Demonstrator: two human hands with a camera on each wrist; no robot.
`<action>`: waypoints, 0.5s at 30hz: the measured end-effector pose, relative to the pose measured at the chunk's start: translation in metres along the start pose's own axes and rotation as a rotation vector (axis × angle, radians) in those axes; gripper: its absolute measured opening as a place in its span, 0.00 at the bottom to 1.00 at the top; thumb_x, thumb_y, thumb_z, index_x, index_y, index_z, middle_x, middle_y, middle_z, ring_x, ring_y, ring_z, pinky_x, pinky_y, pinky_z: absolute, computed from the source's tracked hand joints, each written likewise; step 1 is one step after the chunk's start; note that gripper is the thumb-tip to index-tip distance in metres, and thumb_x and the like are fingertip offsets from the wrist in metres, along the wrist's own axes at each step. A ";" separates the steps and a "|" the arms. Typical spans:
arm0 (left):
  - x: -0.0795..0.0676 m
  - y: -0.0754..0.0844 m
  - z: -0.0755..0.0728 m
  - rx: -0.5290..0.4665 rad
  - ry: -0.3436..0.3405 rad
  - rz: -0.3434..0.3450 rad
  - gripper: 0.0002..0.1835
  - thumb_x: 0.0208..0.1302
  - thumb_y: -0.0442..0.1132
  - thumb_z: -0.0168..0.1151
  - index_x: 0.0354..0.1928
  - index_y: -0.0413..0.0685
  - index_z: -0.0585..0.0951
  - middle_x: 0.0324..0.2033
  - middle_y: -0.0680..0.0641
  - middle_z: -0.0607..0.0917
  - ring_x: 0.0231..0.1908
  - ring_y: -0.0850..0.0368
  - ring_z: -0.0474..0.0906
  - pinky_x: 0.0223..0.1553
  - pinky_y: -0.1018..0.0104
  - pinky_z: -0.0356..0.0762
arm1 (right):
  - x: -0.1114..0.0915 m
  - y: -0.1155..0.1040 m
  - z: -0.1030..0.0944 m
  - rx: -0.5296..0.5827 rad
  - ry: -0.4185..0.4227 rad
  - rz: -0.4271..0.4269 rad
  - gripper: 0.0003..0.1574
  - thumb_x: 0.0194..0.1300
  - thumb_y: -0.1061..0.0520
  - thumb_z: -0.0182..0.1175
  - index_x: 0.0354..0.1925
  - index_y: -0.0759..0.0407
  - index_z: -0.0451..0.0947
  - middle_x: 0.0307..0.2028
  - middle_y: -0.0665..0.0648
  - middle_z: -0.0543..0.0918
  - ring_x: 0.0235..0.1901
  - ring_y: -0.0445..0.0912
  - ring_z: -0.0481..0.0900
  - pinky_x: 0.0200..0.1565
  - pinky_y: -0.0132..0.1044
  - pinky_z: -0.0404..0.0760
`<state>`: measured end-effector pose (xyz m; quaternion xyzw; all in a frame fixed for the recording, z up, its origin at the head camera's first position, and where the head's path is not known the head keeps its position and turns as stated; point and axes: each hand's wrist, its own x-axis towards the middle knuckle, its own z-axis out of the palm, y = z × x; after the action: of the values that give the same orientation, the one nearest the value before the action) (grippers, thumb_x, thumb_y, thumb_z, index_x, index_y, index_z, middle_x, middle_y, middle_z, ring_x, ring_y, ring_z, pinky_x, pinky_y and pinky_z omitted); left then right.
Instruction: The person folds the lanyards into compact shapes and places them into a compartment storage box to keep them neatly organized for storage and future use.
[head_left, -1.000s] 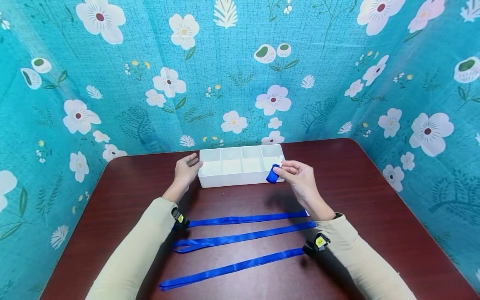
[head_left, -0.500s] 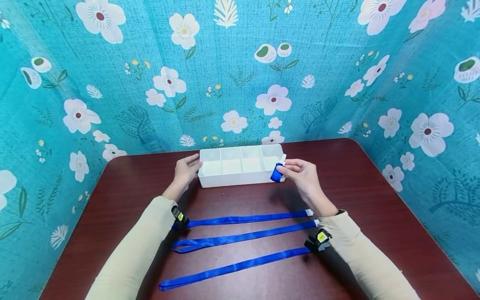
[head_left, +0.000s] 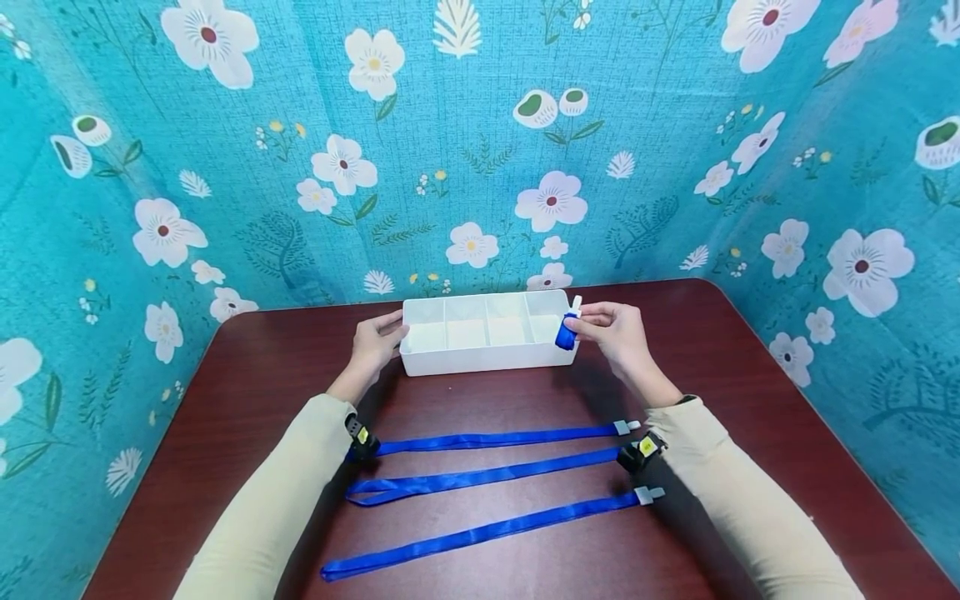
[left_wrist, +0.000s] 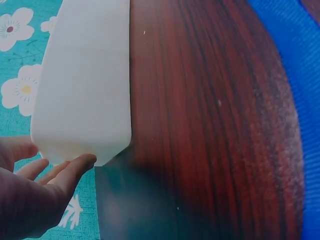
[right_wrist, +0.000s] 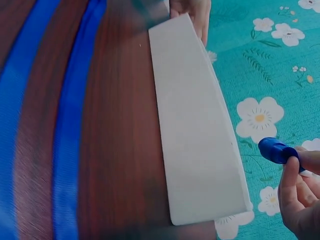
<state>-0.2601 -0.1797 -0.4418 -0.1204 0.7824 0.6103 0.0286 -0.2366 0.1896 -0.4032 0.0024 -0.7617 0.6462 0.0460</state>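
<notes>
My right hand (head_left: 621, 333) pinches a rolled-up blue lanyard (head_left: 567, 332) between thumb and fingers, its pale clip end pointing up. It is held at the right end of a white divided box (head_left: 491, 360); in the right wrist view the rolled lanyard (right_wrist: 276, 151) appears beyond the box's rim. My left hand (head_left: 372, 343) touches the box's left end with fairly straight fingers, as the left wrist view also shows on the box (left_wrist: 82, 80). No items show in the box's compartments.
Three blue lanyards lie stretched across the dark red table (head_left: 277, 367): a far one (head_left: 495, 437), a middle one (head_left: 480, 477) and a near one (head_left: 480, 532). The right wrist covers the middle one's clip end. A floral curtain (head_left: 480, 150) hangs behind the table.
My right hand has moved right and slightly up with the rolled lanyard, whose clip end now points up. Clips on the far and near lanyards have come into view. The left hand stays at the box.
</notes>
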 end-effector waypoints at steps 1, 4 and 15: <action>0.000 0.000 0.000 -0.002 -0.003 0.001 0.24 0.73 0.38 0.60 0.69 0.46 0.74 0.62 0.39 0.78 0.59 0.47 0.77 0.53 0.52 0.79 | 0.002 -0.002 -0.001 -0.017 0.000 0.003 0.24 0.61 0.65 0.71 0.50 0.80 0.78 0.32 0.59 0.87 0.27 0.37 0.86 0.38 0.38 0.86; 0.002 -0.001 -0.001 0.004 -0.008 0.009 0.24 0.72 0.38 0.60 0.68 0.46 0.74 0.62 0.38 0.78 0.59 0.46 0.78 0.53 0.52 0.79 | 0.009 -0.005 -0.002 -0.085 0.011 0.008 0.23 0.61 0.63 0.71 0.49 0.78 0.78 0.36 0.67 0.87 0.26 0.39 0.86 0.35 0.34 0.85; -0.001 0.000 -0.001 -0.002 -0.003 -0.007 0.24 0.73 0.37 0.60 0.68 0.45 0.74 0.61 0.38 0.78 0.59 0.46 0.78 0.53 0.52 0.79 | 0.028 -0.009 0.008 -0.412 0.030 -0.133 0.19 0.61 0.61 0.72 0.44 0.75 0.82 0.36 0.71 0.86 0.31 0.61 0.87 0.28 0.28 0.83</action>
<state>-0.2591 -0.1806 -0.4408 -0.1224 0.7813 0.6112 0.0319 -0.2645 0.1816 -0.3935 0.0336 -0.8751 0.4725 0.0992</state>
